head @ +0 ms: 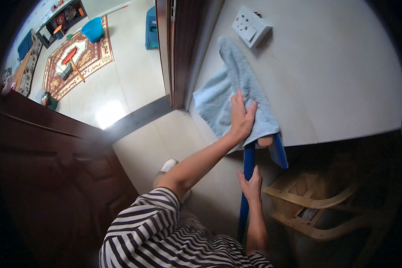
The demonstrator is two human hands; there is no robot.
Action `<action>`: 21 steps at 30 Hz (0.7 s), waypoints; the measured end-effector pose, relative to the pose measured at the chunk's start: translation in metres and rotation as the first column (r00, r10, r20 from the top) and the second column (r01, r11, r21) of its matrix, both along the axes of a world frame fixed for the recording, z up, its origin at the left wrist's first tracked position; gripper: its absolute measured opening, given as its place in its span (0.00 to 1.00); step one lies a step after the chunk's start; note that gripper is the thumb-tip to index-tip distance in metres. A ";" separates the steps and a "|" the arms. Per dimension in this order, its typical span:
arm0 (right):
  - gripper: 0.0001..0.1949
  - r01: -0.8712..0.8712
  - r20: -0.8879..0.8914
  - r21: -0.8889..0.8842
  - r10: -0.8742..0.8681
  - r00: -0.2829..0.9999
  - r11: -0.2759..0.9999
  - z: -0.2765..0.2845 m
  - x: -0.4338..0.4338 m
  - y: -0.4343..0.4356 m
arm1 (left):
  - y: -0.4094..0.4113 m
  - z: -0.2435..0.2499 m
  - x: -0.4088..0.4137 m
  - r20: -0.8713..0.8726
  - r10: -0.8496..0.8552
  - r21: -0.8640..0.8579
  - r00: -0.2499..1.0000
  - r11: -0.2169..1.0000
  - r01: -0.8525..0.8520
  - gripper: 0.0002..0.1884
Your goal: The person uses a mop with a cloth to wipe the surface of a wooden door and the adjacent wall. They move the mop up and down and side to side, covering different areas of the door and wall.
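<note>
A light-blue towel-like cloth [214, 104] is draped over the upper end of a long blue pole [249, 160]. My left hand [242, 117] grips this cloth from above, its thumb and a forefinger showing against the fabric. Lower down, my right hand [252, 186] is wrapped around the pole. From under the cloth's lower edge stick out a flat blue piece [279, 152] and a pinkish-beige end [265, 140]; what they belong to is hidden. Cloth and pole are close in front of a pale wall [331, 77].
A white socket box [251, 26] juts from the wall just above the cloth. Wooden furniture [311, 201] with curved rails stands at right. A dark wooden door [53, 174] is at left. Past the threshold [137, 115], a patterned rug [94, 57] holds a blue tub [93, 29] and a red broom [69, 55].
</note>
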State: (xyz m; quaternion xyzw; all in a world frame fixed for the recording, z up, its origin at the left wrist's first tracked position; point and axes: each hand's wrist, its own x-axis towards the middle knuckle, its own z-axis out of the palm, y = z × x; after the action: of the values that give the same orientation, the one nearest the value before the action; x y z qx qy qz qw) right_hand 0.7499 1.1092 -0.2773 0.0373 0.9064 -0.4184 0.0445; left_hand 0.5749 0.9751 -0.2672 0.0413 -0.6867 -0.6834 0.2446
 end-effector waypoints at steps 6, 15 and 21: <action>0.13 0.122 0.277 -0.403 -0.006 0.961 0.907 -0.021 0.002 -0.024 | -0.007 -0.022 -0.006 0.070 -0.069 0.060 0.995 0.996 0.065 0.32; 0.17 0.434 0.710 -0.490 0.057 0.701 0.756 -0.026 0.028 -0.088 | -0.041 -0.249 -0.049 0.554 -0.134 0.133 0.822 0.989 0.071 0.36; 0.19 0.539 0.792 -0.429 0.015 0.610 0.725 0.006 0.046 -0.096 | -0.062 -0.287 -0.057 0.563 -0.315 0.286 0.764 0.941 0.178 0.42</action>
State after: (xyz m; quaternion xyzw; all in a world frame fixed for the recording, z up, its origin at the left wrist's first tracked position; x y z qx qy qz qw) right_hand 0.7961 1.0128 -0.2715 0.3314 0.5893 -0.6441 0.3578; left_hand 0.5175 0.9131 -0.5544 0.1910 -0.6493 -0.7313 -0.0842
